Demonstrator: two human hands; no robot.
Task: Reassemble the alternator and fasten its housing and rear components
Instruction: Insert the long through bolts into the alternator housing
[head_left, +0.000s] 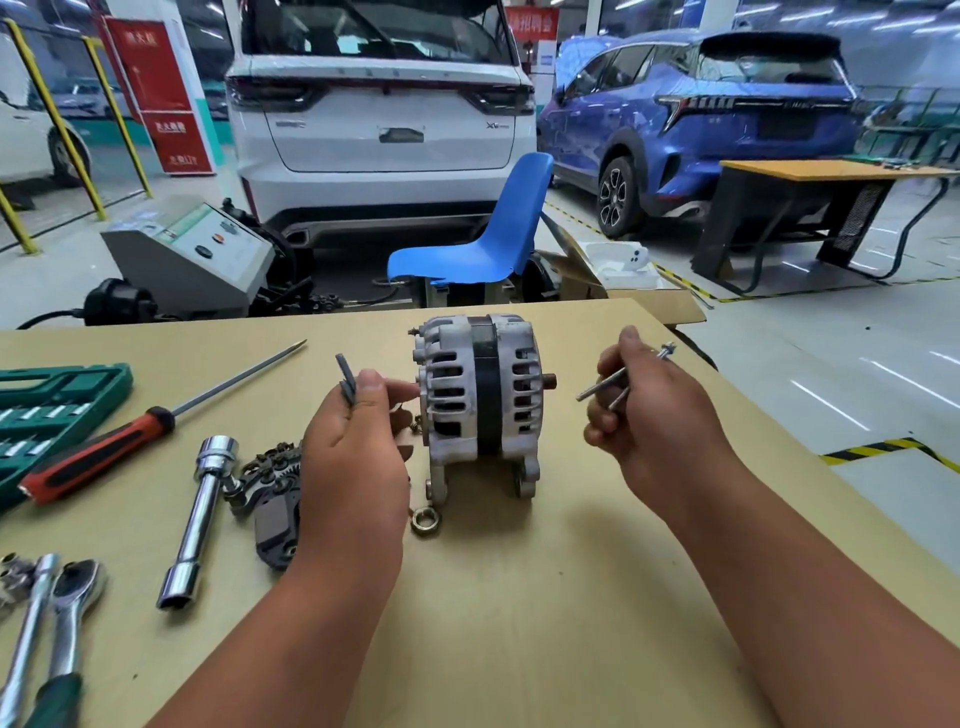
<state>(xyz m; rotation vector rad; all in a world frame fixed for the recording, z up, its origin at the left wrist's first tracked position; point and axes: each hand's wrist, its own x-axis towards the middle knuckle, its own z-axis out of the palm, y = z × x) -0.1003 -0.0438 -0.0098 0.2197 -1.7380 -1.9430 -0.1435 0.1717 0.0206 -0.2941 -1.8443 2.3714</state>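
Left hand (358, 441) covers part of the dark rear parts (270, 483) lying on the table (519, 597); their outline is hard to make out. Green tool case (52, 410) and ratchet (72, 597) are cut off at the left edge.

Between case and hand: red-handled screwdriver (104, 452), lying at a slant, and a chrome tube socket (202, 514). A loose nut (425, 521) sits just in front of the alternator's feet. Beyond the table stand a blue chair (483, 244), a white car (379, 104) and a blue car (701, 119).

Alternator (478, 405) stands on its mounting lugs mid-table, shaft stub pointing right, between the two hands. Left hand pinches a small dark grey piece (346, 382) under the thumb. Its fingertips reach the alternator's left end, possibly touching; contact is not clear. Right hand (639, 410) is curled around several long bolts (618, 376), held just right of the shaft and apart from the housing.
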